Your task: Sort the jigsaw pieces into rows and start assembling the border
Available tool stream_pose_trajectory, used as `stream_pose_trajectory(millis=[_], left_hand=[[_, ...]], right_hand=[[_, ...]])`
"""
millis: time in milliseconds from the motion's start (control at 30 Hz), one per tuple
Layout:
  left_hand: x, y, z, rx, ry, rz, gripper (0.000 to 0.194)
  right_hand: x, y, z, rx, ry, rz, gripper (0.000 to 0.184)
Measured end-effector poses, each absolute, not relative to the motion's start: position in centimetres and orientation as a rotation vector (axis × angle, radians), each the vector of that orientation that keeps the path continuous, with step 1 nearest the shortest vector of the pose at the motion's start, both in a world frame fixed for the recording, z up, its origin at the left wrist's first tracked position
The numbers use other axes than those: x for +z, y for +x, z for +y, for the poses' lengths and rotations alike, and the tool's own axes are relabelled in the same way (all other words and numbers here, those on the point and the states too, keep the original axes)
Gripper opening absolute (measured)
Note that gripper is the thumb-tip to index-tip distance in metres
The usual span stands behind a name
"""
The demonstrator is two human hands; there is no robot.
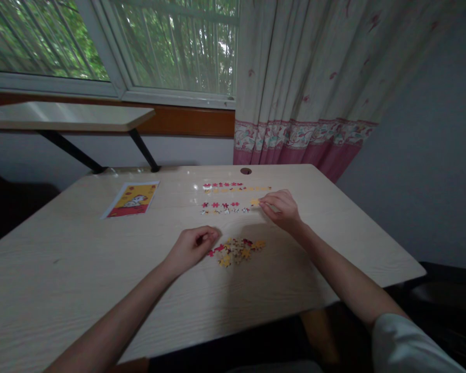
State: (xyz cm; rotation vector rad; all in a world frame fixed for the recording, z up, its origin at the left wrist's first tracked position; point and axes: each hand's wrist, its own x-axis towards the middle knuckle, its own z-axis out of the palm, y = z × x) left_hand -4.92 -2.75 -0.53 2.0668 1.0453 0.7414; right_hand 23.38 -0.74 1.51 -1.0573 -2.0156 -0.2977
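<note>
My right hand (281, 210) pinches a yellow jigsaw piece (255, 202) between thumb and fingertips, at the right end of the laid-out rows. Curled and resting on the table, my left hand (194, 246) shows nothing between its fingers; it lies at the left edge of a loose pile of jigsaw pieces (236, 251), mostly yellow with some red. Beyond the pile, pieces lie in lines: a far red row (222, 184), a yellow row (233, 190), a nearer red row (220, 205) and a white patterned row (225, 211).
A picture sheet (134, 199) with a white animal on yellow and red lies at the table's left. Behind it stands a raised shelf (70, 116) on black legs. The wooden table (101, 269) has a cable hole (246, 171) near its back edge, before a curtain (287, 103).
</note>
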Motion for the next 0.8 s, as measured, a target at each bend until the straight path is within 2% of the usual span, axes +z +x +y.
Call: stream_pose_trajectory(millis=[400,800], left_hand=[[-0.6,-5.3,-2.6,0.758,2.086,1.073,0.024],[-0.9,-5.5,-2.4,0.744,2.123,1.103,0.026]], right_hand=[[-1.4,25.5,1.8,0.082,-1.402,-2.257,0.019],[-1.7,25.8,2.2,0.155,-1.458,-2.237,0.018]])
